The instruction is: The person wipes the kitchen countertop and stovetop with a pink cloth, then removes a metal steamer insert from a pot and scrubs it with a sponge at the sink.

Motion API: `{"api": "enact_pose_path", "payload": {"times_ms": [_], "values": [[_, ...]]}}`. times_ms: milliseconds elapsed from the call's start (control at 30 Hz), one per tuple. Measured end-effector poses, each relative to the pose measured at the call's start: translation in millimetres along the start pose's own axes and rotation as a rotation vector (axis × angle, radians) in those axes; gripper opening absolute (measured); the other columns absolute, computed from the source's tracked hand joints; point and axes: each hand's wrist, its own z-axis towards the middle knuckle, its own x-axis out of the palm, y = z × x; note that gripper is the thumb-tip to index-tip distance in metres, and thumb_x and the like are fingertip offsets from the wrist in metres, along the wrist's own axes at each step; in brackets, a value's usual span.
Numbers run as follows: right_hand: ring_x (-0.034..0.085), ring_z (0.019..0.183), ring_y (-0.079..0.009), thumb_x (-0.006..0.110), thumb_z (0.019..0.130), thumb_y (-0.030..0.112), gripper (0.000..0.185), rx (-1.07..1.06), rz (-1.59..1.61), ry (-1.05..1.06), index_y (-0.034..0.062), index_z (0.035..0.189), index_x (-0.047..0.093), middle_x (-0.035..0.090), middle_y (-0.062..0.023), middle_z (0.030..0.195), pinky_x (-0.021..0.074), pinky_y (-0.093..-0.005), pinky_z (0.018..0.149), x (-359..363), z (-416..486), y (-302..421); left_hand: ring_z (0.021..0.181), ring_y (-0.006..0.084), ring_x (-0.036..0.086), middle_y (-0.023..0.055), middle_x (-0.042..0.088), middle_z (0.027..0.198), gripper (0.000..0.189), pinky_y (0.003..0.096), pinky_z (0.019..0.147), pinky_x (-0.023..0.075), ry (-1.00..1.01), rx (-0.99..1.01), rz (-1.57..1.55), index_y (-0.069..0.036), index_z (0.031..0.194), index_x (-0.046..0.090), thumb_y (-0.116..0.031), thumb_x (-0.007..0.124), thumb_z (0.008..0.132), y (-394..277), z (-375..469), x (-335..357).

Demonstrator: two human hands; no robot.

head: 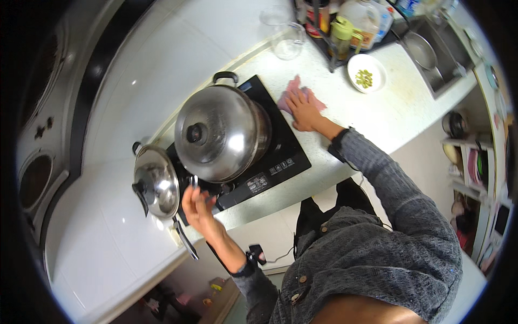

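My right hand (302,110) lies pressed on a crumpled pink cloth (316,99) on the white countertop, just right of the black cooktop (289,148). On the cooktop stands a large steel pot (262,125) under a domed metal lid (220,117) with a black knob. My left hand (198,208) hovers over the cooktop's front left part, fingers curled. A small shiny metal piece shows at its fingertips; blur hides whether it is held. Close beside that hand is a smaller pan with a shiny lid (158,184), its long handle (186,239) pointing towards me.
A white bowl (366,73) holds chopped green pieces. Behind it, a black rack (332,60) carries bottles and a green-lidded oil pot (342,34). A clear glass jug (288,44) stands near the wall. The sink (439,83) at far right contains a metal bowl (420,50).
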Motion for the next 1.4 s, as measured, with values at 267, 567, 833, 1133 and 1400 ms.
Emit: {"api": "enact_pose_path", "payload": {"times_ms": [267,567,833,1133,1400], "values": [[0.055,0.105,-0.0346,0.063,0.079,0.029,0.035,-0.185,0.215,0.131,0.0068,0.106,0.062,0.055,-0.0191,0.115,0.0442,-0.0519,0.085,-63,-1,-18,0.089,0.0322,0.06,0.0186,0.06,0.101,0.061,0.0401,0.08,0.0487,-0.047,0.505,0.872,-0.001,0.119,0.056,-0.047,0.069,0.08,-44,71,99],[0.06,0.066,-0.015,0.057,0.09,0.019,0.022,-0.095,0.81,-0.009,-0.0016,0.086,0.064,0.063,-0.0078,0.07,0.0482,-0.0301,0.062,-157,-15,30,0.08,0.0406,0.065,0.0225,0.067,0.081,0.046,0.0453,0.072,0.0509,0.06,0.571,0.894,-0.001,0.095,0.06,-0.041,0.072,0.076,-35,103,98],[0.061,0.062,-0.0106,0.05,0.092,0.014,0.023,-0.141,0.976,0.198,-0.0015,0.101,0.065,0.066,-0.0052,0.079,0.0529,-0.0258,0.055,-186,22,122,0.057,0.0077,0.045,-0.0006,0.054,0.067,0.029,0.0222,0.052,0.0383,-0.144,0.3,0.106,-0.004,0.083,0.06,-0.031,0.07,0.084,-80,138,-21],[0.058,0.045,-0.0187,0.043,0.083,0.009,0.026,0.117,0.494,0.742,-0.0017,0.07,0.063,0.066,-0.0129,0.066,0.0485,-0.0309,0.038,-91,108,198,0.043,0.007,0.04,0.0012,0.051,0.062,0.026,0.0212,0.037,0.0269,-0.142,0.126,-0.455,-0.005,0.085,0.054,-0.03,0.054,0.094,-61,117,-111],[0.056,0.04,-0.0193,0.071,0.08,0.034,0.04,-0.006,0.254,0.627,0.0022,0.057,0.064,0.06,-0.0065,0.052,0.0467,-0.0319,0.038,-67,116,212,0.081,0.0136,0.063,0.0073,0.062,0.095,0.029,0.0251,0.063,0.054,-0.095,0.07,-0.695,0.002,0.108,0.057,-0.024,0.049,0.097,-26,119,-132]]}}
